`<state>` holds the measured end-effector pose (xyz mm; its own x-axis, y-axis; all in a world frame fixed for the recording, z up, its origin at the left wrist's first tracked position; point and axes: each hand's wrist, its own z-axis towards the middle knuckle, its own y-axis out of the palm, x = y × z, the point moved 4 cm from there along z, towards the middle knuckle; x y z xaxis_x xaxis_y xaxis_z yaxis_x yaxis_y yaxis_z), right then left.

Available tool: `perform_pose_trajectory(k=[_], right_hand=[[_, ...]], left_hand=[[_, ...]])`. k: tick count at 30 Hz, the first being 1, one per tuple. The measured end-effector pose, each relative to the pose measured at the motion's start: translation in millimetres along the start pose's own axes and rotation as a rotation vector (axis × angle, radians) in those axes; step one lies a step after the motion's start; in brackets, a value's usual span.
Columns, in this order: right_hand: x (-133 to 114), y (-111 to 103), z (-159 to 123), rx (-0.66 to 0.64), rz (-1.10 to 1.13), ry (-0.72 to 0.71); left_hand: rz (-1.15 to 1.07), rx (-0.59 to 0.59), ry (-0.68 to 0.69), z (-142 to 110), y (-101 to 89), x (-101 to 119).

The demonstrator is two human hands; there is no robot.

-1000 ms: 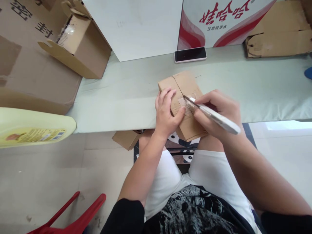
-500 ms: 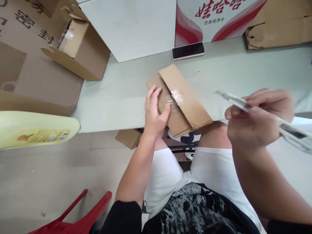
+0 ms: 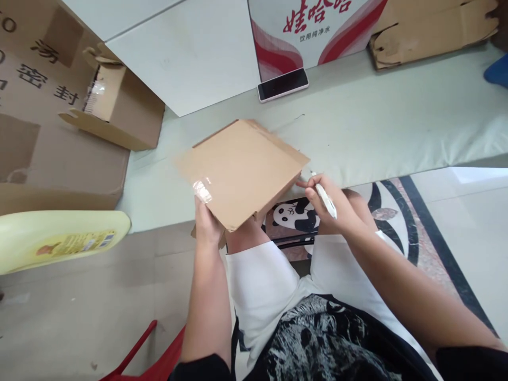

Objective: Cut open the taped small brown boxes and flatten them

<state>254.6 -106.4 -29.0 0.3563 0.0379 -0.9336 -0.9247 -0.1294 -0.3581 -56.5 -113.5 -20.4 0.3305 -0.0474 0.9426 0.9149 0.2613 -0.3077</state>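
Observation:
A brown cardboard box is tilted over the table's front edge, its broad plain face towards me. Clear tape shines at its left edge. My left hand grips the box at that lower left edge; most of its fingers are hidden behind the cardboard. In my right hand is a slim white utility knife, held in closed fingers close to the box's right corner. A fingertip of that hand reaches to the corner, though I cannot tell whether it presses on it.
A phone lies behind the box, before a white and red carton. Flattened cardboard sits at the back right. A small box, a large carton and a yellow bottle stand left. A red chair is lower left.
The box has turned and tipped, so a broad face shows instead of its taped seam. My left hand moved to its left edge. My right hand brought the knife leftward to the box.

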Motion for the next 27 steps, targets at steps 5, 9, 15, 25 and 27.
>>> perform_pose_trajectory(k=[5, 9, 15, 25, 27], right_hand=[[5, 20, 6, -0.098, 0.197, -0.11], [10, 25, 4, -0.145, 0.186, -0.078], [18, -5, 1, 0.107, 0.239, -0.029], [4, -20, 2, -0.022, 0.204, -0.108], [3, -8, 3, -0.081, 0.286, -0.067]], left_hand=[[0.092, -0.245, 0.193, -32, 32.5, 25], [0.211, -0.091, 0.038, -42, 58.7, 31], [-0.02, -0.043, 0.049, -38, 38.8, 9], [0.014, -0.398, -0.146, -23, -4.1, 6], [0.119, -0.227, -0.208, -21, -2.8, 2]])
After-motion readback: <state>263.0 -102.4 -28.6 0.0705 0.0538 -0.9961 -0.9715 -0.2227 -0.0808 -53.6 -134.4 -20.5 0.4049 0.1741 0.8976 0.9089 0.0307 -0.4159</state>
